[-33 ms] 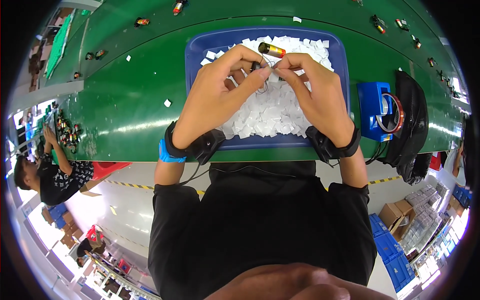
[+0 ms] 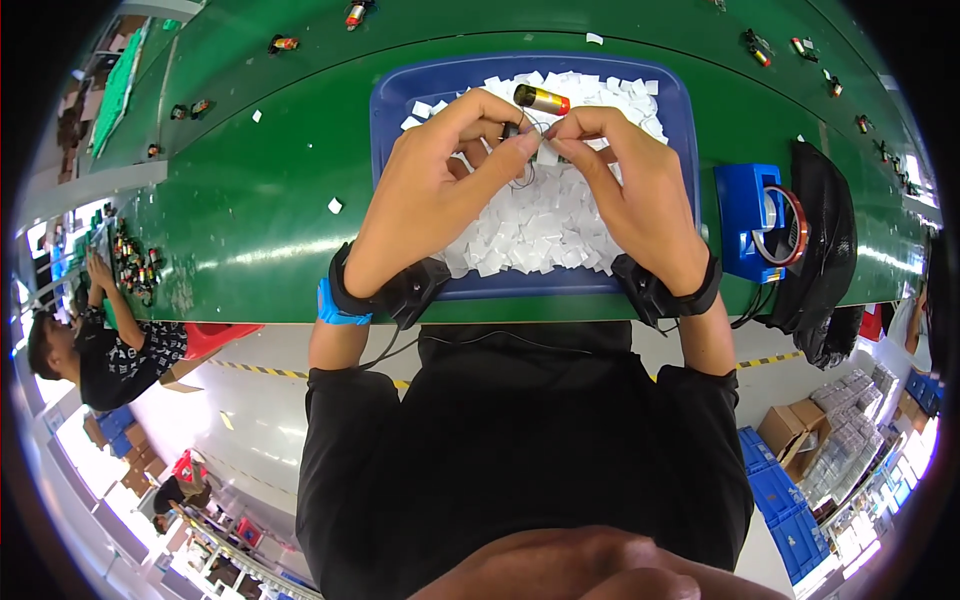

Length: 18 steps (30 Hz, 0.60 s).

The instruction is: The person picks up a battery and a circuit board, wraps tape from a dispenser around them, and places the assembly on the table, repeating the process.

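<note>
Above a blue tray [image 2: 683,150] full of small white paper squares [image 2: 545,220], my two hands meet with their fingertips nearly touching. My left hand [image 2: 445,165] is closed in a pinch on a thin dark wire [image 2: 523,183], which loops below the fingers. A small black part [image 2: 511,130] shows between its fingers. My right hand [image 2: 625,165] pinches at the same wire; its fingertips hide the exact grip. Just beyond the fingertips is a battery-like cylinder [image 2: 541,99], black, gold and red, lying tilted. A white piece [image 2: 547,153] shows below the right fingertips; whether it is held I cannot tell.
Right of the tray stand a blue tape dispenser [image 2: 745,220] with a tape roll and a black plastic bag [image 2: 825,235]. More cylinders with wires [image 2: 757,48] lie across the green table [image 2: 270,190]. At the left, another person [image 2: 110,345] works by a pile of cylinders [image 2: 135,265].
The cylinder beyond my fingertips has shifted very slightly to the left. My hands hold almost the same place.
</note>
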Available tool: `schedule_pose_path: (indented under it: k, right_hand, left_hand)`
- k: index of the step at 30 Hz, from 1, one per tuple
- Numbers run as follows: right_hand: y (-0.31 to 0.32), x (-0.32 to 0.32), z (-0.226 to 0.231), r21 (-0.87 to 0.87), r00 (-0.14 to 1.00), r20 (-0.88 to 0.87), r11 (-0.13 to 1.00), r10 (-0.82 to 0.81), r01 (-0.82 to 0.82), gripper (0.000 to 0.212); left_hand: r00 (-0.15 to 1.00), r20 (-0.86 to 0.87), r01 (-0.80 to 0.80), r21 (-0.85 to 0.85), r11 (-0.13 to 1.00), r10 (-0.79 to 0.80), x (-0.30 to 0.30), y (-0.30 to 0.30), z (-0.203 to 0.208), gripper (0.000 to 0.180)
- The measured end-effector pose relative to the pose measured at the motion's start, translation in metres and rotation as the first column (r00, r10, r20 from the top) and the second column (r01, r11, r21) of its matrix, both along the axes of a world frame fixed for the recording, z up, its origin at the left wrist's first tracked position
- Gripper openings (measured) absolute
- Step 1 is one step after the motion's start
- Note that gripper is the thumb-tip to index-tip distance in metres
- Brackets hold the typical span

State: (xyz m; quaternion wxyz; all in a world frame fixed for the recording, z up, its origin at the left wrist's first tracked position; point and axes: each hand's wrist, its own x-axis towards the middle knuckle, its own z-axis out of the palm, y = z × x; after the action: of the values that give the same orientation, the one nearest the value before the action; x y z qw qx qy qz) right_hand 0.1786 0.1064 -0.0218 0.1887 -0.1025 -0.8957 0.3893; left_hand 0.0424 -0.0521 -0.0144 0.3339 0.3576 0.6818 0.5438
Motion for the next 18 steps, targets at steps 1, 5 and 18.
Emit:
schedule_pose_path:
  k: [1,5,18]
  right_hand:
    - [-0.001,0.001,0.001,-0.004,1.0,-0.001,1.0,0.011,-0.011,0.011]
    - [-0.001,0.006,0.003,-0.11,0.999,-0.035,0.994,0.018,-0.022,0.009]
    - [0.008,0.001,0.01,-0.18,0.989,-0.144,0.983,-0.044,0.018,0.03]
  left_hand:
    - [1.0,0.009,0.002,-0.012,1.0,-0.002,-0.001,0.0,0.001,0.021]
    - [0.999,0.034,-0.021,-0.003,1.0,0.021,-0.003,0.0,-0.004,0.02]
    - [0.989,-0.146,0.045,0.157,0.987,-0.022,-0.001,0.0,-0.009,0.011]
